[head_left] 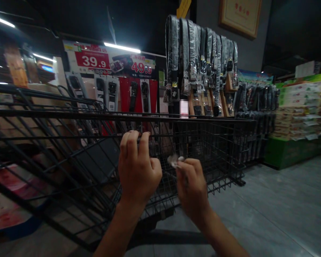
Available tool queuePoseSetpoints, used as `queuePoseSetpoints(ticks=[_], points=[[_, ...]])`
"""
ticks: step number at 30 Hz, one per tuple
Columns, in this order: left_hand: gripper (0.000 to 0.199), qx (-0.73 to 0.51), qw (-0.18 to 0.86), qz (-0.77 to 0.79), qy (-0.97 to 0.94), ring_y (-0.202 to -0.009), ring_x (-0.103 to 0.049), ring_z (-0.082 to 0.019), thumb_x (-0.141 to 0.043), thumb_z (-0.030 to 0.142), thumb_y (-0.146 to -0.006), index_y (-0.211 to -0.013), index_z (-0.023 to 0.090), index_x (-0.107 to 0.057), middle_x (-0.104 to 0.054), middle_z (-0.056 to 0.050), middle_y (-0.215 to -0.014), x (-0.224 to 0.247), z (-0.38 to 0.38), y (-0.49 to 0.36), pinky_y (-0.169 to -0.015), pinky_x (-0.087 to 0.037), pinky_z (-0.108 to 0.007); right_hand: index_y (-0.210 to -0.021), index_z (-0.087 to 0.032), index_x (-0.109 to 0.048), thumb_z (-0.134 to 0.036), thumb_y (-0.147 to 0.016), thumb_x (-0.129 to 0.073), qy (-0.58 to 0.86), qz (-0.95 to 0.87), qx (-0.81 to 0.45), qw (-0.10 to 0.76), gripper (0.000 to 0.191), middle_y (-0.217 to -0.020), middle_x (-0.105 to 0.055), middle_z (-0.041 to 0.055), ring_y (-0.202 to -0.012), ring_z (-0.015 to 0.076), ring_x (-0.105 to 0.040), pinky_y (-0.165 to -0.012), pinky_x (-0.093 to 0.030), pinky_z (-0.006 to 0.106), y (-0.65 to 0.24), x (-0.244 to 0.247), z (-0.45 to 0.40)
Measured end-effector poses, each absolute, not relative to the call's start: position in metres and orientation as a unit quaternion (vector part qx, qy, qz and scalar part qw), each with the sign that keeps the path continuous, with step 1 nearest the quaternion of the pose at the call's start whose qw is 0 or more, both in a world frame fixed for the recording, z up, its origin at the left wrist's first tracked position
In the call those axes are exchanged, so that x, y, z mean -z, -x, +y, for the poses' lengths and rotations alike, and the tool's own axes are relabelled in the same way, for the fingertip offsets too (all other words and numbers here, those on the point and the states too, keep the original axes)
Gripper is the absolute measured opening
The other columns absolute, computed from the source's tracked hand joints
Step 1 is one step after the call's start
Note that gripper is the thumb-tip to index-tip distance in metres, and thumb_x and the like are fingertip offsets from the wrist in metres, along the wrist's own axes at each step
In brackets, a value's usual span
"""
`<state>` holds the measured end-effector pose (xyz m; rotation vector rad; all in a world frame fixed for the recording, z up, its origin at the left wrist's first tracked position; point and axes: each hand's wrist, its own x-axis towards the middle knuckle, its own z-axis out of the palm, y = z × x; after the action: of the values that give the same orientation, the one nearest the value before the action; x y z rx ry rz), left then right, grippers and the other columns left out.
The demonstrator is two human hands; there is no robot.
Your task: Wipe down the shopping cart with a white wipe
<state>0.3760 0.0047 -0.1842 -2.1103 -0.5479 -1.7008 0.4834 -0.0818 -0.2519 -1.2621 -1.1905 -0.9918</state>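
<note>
Curled over a horizontal wire in the side of a black wire shopping cart (216, 121), my left hand (137, 167) is closed on it. To its right, my right hand (191, 182) pinches a small crumpled whitish wad (174, 161) between thumb and fingers. Motion smears the wad, and I cannot make out whether it is tissue, cloth or plastic. It is in front of the cart's mesh; whether it touches the wires is unclear. The left fingertips are partly hidden behind the knuckles.
Behind the cart, belts in plastic wrap (192, 53) hang from a rack. Packaged belts (112, 89) hang under price signs (92, 61). Stacked packages (294, 117) stand on a green base at right, beside the grey tiled floor (278, 207). A pink-and-white package (8, 200) is at left.
</note>
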Motion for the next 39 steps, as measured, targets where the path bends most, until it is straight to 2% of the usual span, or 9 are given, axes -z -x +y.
queuePoseSetpoints(ticks=[4,11,18,29,35,39], points=[[0.050,0.607,0.194,-0.193,0.746,-0.128,-0.039,-0.033,-0.049,0.008,-0.074,-0.124,0.013,-0.048,-0.047,-0.014,-0.124,0.185,0.007,-0.375,-0.110,-0.036,-0.050,-0.104,-0.015,-0.058,-0.003,-0.088,-0.043,0.499,-0.559,0.464,0.472,0.025,-0.096,-0.057,0.0089,-0.088,0.0159,-0.057,-0.072,-0.053,0.028,-0.477,0.255,-0.072],[0.051,0.592,0.219,-0.181,0.754,-0.127,-0.040,-0.033,-0.049,0.006,-0.073,-0.124,0.006,-0.050,-0.047,-0.017,-0.125,0.184,0.010,-0.371,-0.112,-0.035,-0.048,-0.103,-0.019,-0.058,-0.004,-0.088,-0.045,0.488,-0.540,0.559,0.395,0.025,-0.097,-0.057,0.0074,-0.087,0.0161,-0.055,-0.074,-0.051,0.030,-0.509,0.265,-0.082],[0.051,0.590,0.223,-0.177,0.755,-0.127,-0.040,-0.033,-0.048,0.006,-0.073,-0.124,0.006,-0.050,-0.047,-0.017,-0.124,0.183,0.009,-0.370,-0.111,-0.036,-0.048,-0.103,-0.023,-0.057,0.000,-0.085,-0.048,0.539,-0.465,0.590,0.381,0.030,-0.100,-0.057,0.0049,-0.093,0.0168,-0.053,-0.083,-0.047,0.032,-0.561,0.278,-0.108],[0.050,0.593,0.221,-0.185,0.752,-0.127,-0.040,-0.034,-0.050,0.007,-0.073,-0.123,0.006,-0.050,-0.046,-0.017,-0.124,0.183,0.007,-0.372,-0.111,-0.036,-0.050,-0.089,-0.019,-0.061,-0.010,-0.087,-0.046,0.588,-0.321,0.587,0.455,0.017,-0.094,-0.058,0.0072,-0.092,0.0196,-0.053,-0.083,-0.042,0.038,-0.620,0.273,-0.145],[0.050,0.590,0.221,-0.189,0.753,-0.126,-0.040,-0.035,-0.050,0.007,-0.073,-0.123,0.005,-0.051,-0.046,-0.018,-0.124,0.182,0.007,-0.372,-0.111,-0.036,-0.050,-0.092,-0.016,-0.063,-0.017,-0.085,-0.047,0.603,-0.268,0.537,0.525,0.018,-0.092,-0.059,0.0098,-0.094,0.0230,-0.054,-0.086,-0.044,0.042,-0.619,0.265,-0.143],[0.051,0.585,0.221,-0.194,0.756,-0.126,-0.040,-0.035,-0.050,0.008,-0.073,-0.123,0.004,-0.051,-0.046,-0.018,-0.124,0.181,0.005,-0.371,-0.111,-0.036,-0.049,-0.094,-0.014,-0.064,-0.024,-0.081,-0.053,0.611,-0.196,0.460,0.614,0.020,-0.090,-0.062,0.0103,-0.086,0.0220,-0.058,-0.082,-0.047,0.041,-0.615,0.254,-0.141]])
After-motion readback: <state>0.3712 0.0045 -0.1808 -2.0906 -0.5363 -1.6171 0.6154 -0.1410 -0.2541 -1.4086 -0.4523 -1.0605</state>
